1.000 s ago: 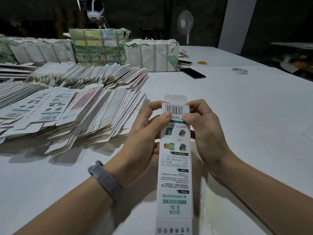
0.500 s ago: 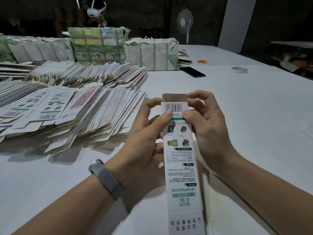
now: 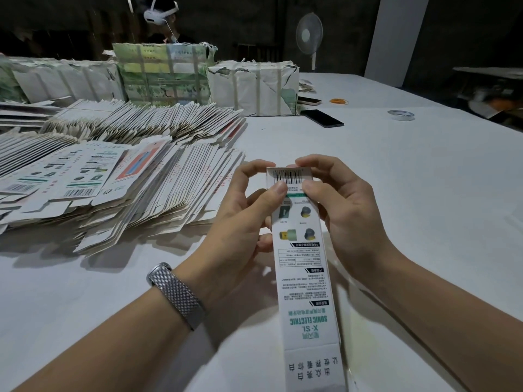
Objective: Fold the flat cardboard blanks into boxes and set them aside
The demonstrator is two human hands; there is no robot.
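Observation:
A long, narrow white box with green lettering and a barcode lies lengthwise toward me above the white table. My left hand grips its far end from the left, thumb on the barcode panel. From the right, my right hand grips the same end, thumb on the panel and fingers curled over the top edge. The far end flap is folded down out of sight. The near end flap sticks out flat toward me. A large spread of flat cardboard blanks lies to the left.
Wrapped bundles stand at the back of the table. A black phone, a second phone, an orange rubber band and a tape roll lie beyond. A person with a headset sits behind; a fan stands at the back.
The far end flap, upright a second ago, has been bent over and closed under my right fingers. Both hands keep their hold on the box's far end.

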